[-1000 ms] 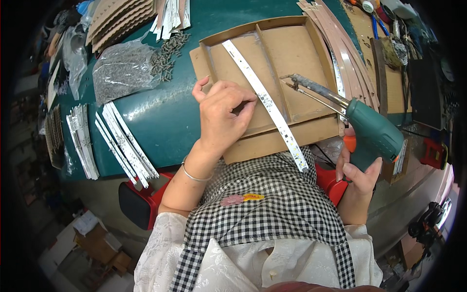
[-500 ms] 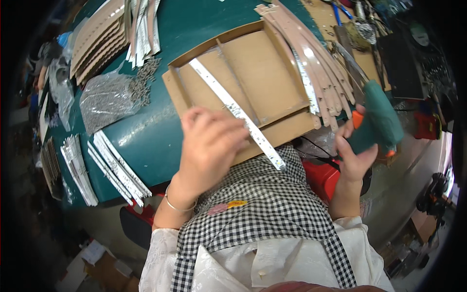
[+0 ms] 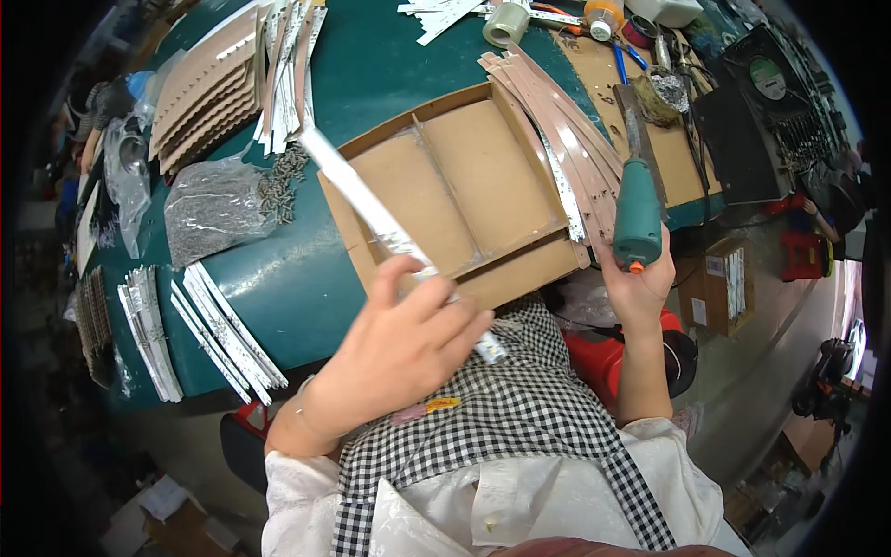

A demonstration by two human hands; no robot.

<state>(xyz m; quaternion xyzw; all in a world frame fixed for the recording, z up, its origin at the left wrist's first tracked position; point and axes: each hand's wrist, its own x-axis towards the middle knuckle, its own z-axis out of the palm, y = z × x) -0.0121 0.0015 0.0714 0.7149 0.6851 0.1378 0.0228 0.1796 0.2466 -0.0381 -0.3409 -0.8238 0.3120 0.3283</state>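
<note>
My left hand (image 3: 408, 325) is closed round a long white circuit-board strip (image 3: 362, 197). Dark marks and small parts dot the strip, which slants across the left side of a shallow cardboard tray (image 3: 543, 261). Its near end reaches over my checked apron; the far end points to the heap of small metal screws (image 3: 281, 188). My right hand (image 3: 640, 277) grips a green pistol-grip power tool (image 3: 639, 209) right of the tray. A small orange part shows at the tool's near end; its working end is hard to make out.
Bundles of white strips (image 3: 227, 330) lie on the green tabletop (image 3: 288, 278) at left, near a bag of small metal pieces (image 3: 209, 215). Pinkish strips (image 3: 580, 139) fan out along the tray's right side. Farther right are hand tools and a black case (image 3: 742, 153).
My left hand has taken hold of the white strip and lifted it from the tray, shifting it left. My right hand has brought the green tool inward and turned it to point away.
</note>
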